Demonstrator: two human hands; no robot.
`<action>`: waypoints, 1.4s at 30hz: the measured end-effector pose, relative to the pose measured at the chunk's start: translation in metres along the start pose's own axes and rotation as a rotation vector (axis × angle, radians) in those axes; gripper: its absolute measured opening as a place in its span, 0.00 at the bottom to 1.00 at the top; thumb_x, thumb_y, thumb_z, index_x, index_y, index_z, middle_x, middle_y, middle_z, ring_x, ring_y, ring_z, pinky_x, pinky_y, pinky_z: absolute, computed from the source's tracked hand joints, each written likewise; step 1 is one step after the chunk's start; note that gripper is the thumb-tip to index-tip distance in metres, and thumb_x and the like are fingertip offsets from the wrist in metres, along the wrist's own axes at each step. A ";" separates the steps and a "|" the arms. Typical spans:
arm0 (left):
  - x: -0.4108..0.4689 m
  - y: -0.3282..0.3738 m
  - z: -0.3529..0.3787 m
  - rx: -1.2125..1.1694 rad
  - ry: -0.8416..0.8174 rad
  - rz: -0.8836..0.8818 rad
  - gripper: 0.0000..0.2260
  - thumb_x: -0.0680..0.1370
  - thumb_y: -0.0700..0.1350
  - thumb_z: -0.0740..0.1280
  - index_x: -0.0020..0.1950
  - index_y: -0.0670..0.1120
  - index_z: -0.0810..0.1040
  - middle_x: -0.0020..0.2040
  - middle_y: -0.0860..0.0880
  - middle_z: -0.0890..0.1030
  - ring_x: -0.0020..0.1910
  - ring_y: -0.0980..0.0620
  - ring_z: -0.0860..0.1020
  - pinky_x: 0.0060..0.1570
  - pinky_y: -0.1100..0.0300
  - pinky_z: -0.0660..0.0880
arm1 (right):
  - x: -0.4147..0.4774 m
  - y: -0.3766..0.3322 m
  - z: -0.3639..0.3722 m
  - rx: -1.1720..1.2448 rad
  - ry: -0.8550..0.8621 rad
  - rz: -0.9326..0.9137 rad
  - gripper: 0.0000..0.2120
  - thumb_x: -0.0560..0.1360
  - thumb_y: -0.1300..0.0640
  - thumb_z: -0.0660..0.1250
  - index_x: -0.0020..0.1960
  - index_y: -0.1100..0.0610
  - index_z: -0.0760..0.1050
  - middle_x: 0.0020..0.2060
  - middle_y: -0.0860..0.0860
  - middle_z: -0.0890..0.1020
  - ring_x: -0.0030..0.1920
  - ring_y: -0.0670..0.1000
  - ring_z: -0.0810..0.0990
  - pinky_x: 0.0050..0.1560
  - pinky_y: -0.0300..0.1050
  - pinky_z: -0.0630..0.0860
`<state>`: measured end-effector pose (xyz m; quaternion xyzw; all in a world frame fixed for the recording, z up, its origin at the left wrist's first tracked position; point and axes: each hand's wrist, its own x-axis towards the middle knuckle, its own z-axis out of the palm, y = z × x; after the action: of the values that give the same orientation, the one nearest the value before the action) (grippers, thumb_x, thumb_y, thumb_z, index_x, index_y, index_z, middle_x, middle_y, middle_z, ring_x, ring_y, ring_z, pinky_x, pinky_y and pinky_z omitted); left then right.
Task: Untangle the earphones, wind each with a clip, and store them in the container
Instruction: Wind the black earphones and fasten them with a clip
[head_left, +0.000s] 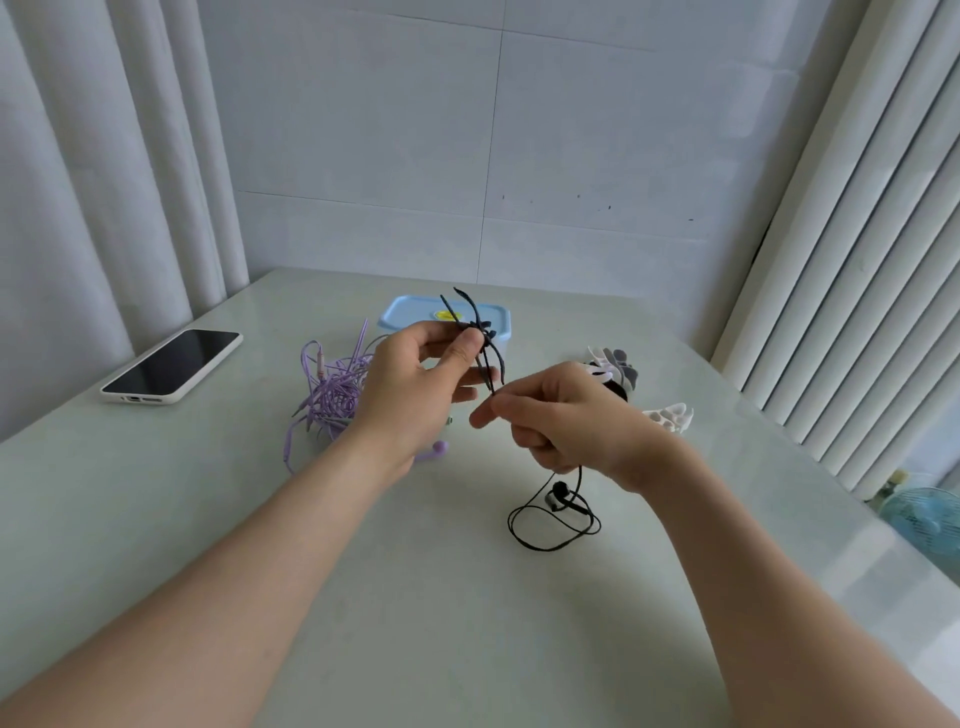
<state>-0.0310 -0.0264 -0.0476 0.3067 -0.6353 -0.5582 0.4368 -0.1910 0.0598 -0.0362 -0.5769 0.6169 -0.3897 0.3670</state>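
Nearest, on the pale table (441, 623): a loose loop of the black earphones (540, 546), one earbud (559, 488) inside the loop, just beneath the right wrist. From the loop, cable running up into the underside of the right hand (566, 415), held above the table. Right thumb and forefinger tips (483, 415) pinched on the same cable at the hand's far end, remaining fingers curled in beneath. From that pinch, a short stretch of cable leading up to the black clip (488, 335), gripped between thumb (467, 343) and forefinger of the left hand (410, 389). Clip prongs sticking out above and below those fingers; other left fingers loosely bent underneath. Hands close together, not touching.

Behind the left hand, tangled purple earphones (332, 389) on the table, a purple earbud (439, 448) just by the left wrist. Behind the right hand, a small heap of white and grey clips (615, 364), with another white clip (670, 415) beside it. Farther back, between the hands, the blue-lidded container (415, 312), closed. Far left, a phone (171, 366) lying face up.
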 end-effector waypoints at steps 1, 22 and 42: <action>-0.001 -0.001 0.002 0.022 0.003 -0.001 0.09 0.83 0.57 0.68 0.58 0.55 0.80 0.50 0.55 0.88 0.46 0.56 0.87 0.37 0.50 0.74 | -0.002 -0.001 0.000 -0.013 -0.036 0.005 0.12 0.85 0.58 0.64 0.54 0.60 0.86 0.27 0.48 0.63 0.28 0.51 0.59 0.27 0.40 0.58; 0.009 -0.019 0.004 0.059 -0.391 0.128 0.09 0.84 0.40 0.66 0.64 0.42 0.79 0.58 0.41 0.85 0.53 0.48 0.83 0.55 0.51 0.81 | 0.010 0.017 -0.025 -0.214 0.586 0.045 0.16 0.83 0.53 0.60 0.42 0.58 0.79 0.29 0.52 0.68 0.31 0.52 0.67 0.35 0.46 0.66; 0.011 -0.022 -0.001 0.252 0.006 0.006 0.05 0.78 0.52 0.76 0.48 0.53 0.82 0.46 0.60 0.84 0.31 0.58 0.78 0.34 0.57 0.75 | -0.005 -0.014 0.003 -0.171 0.168 -0.098 0.15 0.80 0.60 0.63 0.39 0.60 0.83 0.26 0.53 0.75 0.26 0.50 0.68 0.26 0.39 0.64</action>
<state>-0.0366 -0.0406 -0.0673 0.3588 -0.7002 -0.4716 0.3983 -0.1819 0.0647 -0.0247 -0.6007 0.6475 -0.4004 0.2440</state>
